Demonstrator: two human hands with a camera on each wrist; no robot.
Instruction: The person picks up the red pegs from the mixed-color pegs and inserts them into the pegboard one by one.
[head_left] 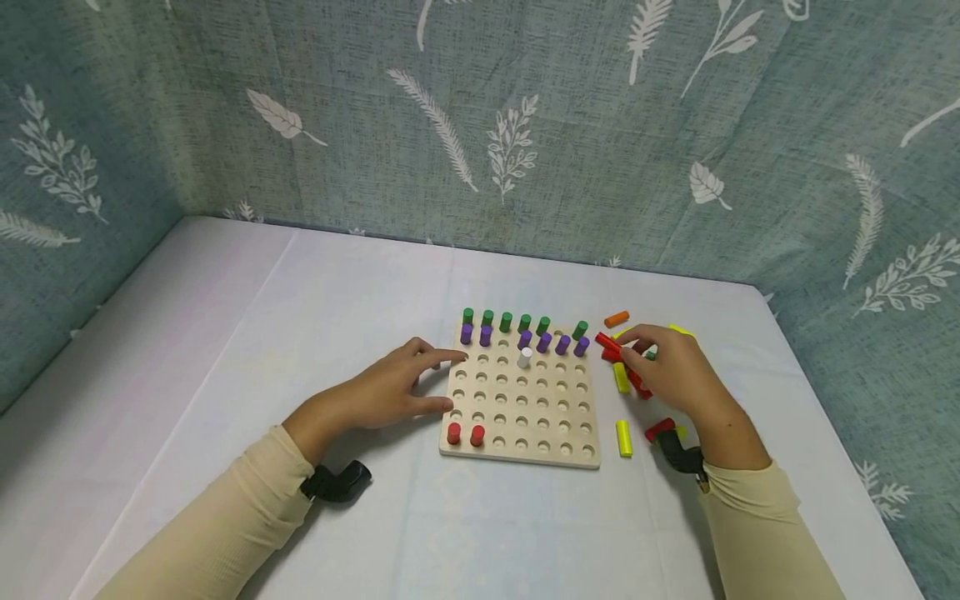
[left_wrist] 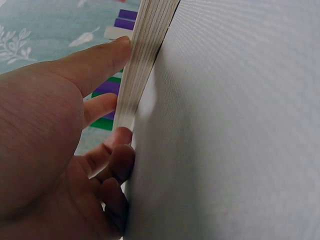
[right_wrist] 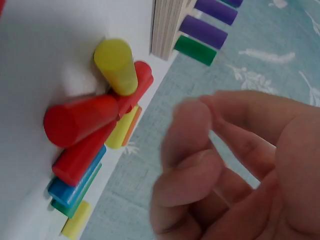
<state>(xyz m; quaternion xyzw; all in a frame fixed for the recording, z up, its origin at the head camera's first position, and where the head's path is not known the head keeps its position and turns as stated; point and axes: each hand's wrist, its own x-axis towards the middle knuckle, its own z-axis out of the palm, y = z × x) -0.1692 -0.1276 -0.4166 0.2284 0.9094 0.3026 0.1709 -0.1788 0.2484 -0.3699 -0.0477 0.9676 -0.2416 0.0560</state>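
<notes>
A wooden pegboard carries green, purple and red pegs and one white peg. At its left edge is my left hand, index finger and thumb extended; in the left wrist view the thumb touches the board's side. Above the loose pegs right of the board is my right hand, thumb and fingertips close together beside a red peg. In the right wrist view the fingers are bent and no peg shows between them. Whether a peg is hidden there is unclear.
Around the right hand lie an orange peg, yellow pegs and red pegs. A blue peg also shows in the right wrist view. White cloth covers the table, and a patterned curtain hangs behind it.
</notes>
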